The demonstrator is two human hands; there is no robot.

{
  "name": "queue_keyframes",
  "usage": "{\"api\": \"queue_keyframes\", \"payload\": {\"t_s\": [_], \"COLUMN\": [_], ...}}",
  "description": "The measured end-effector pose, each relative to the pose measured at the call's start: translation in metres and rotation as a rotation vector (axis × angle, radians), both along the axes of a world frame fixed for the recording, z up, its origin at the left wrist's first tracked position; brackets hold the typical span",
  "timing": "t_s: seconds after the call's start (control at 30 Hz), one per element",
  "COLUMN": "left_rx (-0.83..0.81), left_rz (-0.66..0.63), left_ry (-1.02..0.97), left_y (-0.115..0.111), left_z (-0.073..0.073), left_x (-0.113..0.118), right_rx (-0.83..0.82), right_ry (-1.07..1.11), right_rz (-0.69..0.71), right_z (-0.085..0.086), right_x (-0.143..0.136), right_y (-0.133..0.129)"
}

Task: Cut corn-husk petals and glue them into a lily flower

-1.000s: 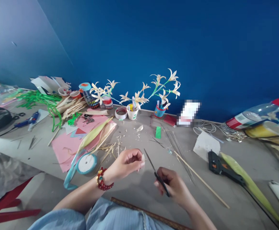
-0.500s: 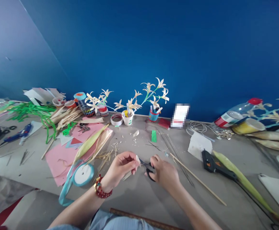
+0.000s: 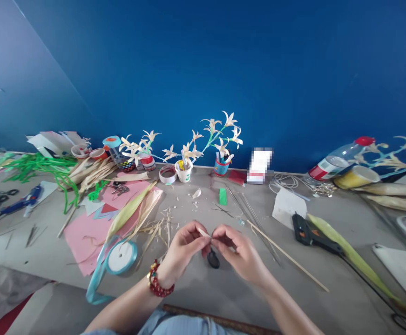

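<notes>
A small pale piece of corn husk [image 3: 203, 232] is pinched between the thumb and fingers of my left hand [image 3: 186, 243]. Its right end meets the fingertips of my right hand [image 3: 236, 246], which are closed at it. Just below the fingertips, the black handle of a pair of scissors [image 3: 213, 259] shows; the blades are hidden behind my hands. Thin strips of husk [image 3: 154, 230] lie on the table left of my left hand. Little husk scraps [image 3: 196, 193] are scattered beyond my hands.
Husk flowers [image 3: 190, 152] stand in cups along the wall. A blue ribbon roll [image 3: 121, 257] and pink paper [image 3: 84, 244] lie left. On the right are a wooden stick [image 3: 290, 258], thin wires [image 3: 253, 218], a black glue gun [image 3: 314, 237] and a plastic bottle [image 3: 342, 160].
My right hand has let go of the scissors, which now rest below my hands. It has come to my left hand and closed on the husk piece. The view has shifted slightly.
</notes>
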State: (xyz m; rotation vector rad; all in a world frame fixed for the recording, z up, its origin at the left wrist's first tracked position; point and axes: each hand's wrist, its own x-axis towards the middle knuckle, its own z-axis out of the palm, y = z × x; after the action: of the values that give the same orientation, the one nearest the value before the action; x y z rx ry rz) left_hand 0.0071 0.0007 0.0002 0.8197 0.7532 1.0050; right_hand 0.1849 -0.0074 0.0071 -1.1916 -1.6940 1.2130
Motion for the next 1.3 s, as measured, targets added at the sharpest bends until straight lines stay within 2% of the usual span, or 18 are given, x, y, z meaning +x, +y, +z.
{"api": "queue_keyframes", "payload": {"t_s": [0.23, 0.5, 0.6, 0.7, 0.87, 1.0, 1.13, 1.3], "left_rx": [-0.043, -0.032, 0.007, 0.018, -0.179, -0.274, -0.191, -0.073], "left_rz": [-0.053, -0.068, -0.095, -0.118, -0.279, -0.355, -0.302, -0.277], "left_ry": [0.01, -0.002, 0.036, 0.088, 0.011, -0.059, 0.031, 0.105], "left_y": [-0.004, -0.009, -0.009, -0.008, -0.006, -0.005, -0.006, -0.008], "left_z": [0.004, 0.005, 0.005, 0.004, 0.0, 0.0, 0.004, 0.002], "left_x": [-0.004, -0.001, -0.003, -0.004, -0.001, 0.001, 0.001, 0.001], "right_rx": [-0.237, -0.27, -0.227, -0.061, 0.498, 0.828, 0.946, 0.977], "right_ry": [0.249, 0.312, 0.258, 0.101, -0.206, -0.469, -0.661, -0.648], "right_rz": [0.054, 0.046, 0.051, 0.029, 0.063, 0.06, 0.008, 0.015], "right_z": [0.002, 0.001, -0.003, -0.005, -0.001, 0.005, 0.006, 0.001], "right_x": [0.002, 0.001, 0.003, 0.007, 0.022, 0.035, 0.039, 0.039], "right_y": [-0.002, -0.005, -0.009, -0.013, -0.016, -0.015, -0.015, -0.015]}}
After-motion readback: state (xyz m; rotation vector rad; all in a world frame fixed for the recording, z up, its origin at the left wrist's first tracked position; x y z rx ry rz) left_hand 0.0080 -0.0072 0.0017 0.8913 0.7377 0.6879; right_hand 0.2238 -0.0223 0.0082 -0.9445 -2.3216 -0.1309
